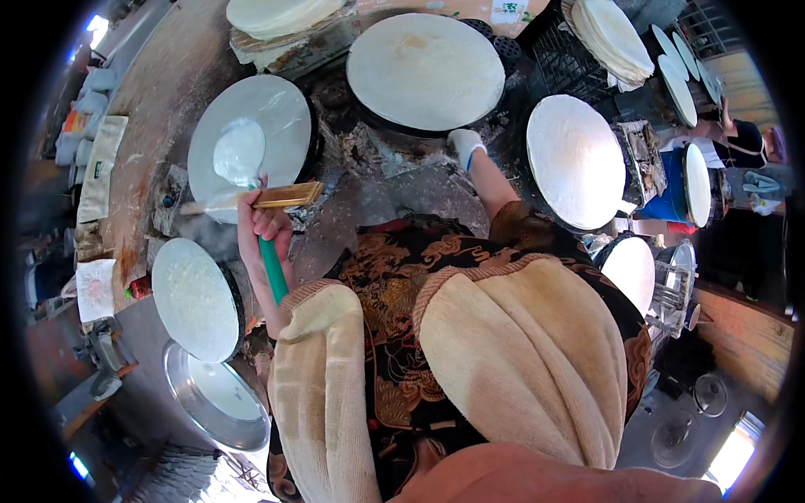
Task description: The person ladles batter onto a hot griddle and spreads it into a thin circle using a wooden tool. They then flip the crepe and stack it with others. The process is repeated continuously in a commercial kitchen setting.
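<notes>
My left hand (267, 230) is closed round a green-handled tool (272, 270) and a flat wooden spreader (289, 195). It is over the near edge of the left round griddle (289, 126), where a wet, pale round patch like batter (238, 152) shows; the far end of the green-handled tool is hard to make out. My right hand (466, 147), in a white glove, is at the near rim of the middle griddle, beside a large pale flatbread (425, 71) covering its top. The glove hides its fingers.
Another pale-topped griddle (576, 162) stands at right, one (197, 300) at lower left. A metal basin (216, 396) with white liquid is below it. Stacked flatbreads (612, 38) lie at the far right, more (281, 17) at the far left. Another person (742, 141) is at right.
</notes>
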The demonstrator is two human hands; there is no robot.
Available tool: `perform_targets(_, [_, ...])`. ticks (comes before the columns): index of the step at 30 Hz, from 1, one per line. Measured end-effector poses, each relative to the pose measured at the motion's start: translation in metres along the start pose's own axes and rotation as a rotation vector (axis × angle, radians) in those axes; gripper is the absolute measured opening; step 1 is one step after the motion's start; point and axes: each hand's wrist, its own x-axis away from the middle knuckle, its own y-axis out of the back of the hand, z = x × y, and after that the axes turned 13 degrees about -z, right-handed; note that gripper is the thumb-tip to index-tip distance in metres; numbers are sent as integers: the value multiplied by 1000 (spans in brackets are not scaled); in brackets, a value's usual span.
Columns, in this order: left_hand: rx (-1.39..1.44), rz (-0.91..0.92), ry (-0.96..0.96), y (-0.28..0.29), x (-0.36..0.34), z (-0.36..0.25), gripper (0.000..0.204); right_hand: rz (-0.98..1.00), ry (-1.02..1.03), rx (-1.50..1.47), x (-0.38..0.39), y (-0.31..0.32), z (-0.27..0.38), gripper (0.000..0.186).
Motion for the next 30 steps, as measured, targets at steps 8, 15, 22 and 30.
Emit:
perform_targets(8, [-147,-63,-52,-10,-19,5,21,201,352,650,138,-3,70,21])
perform_targets(15, [-37,-112,19,6,-31,17,9,-227,443,16,107,95,169,17])
perform_targets(22, [-181,-191,-4,-8,-13,22,10,-817,609,562,3,81,216,72])
perform_targets(30, [-170,-223,-6,-5,-10,23,25,-728,477,718,7,65,253,62])
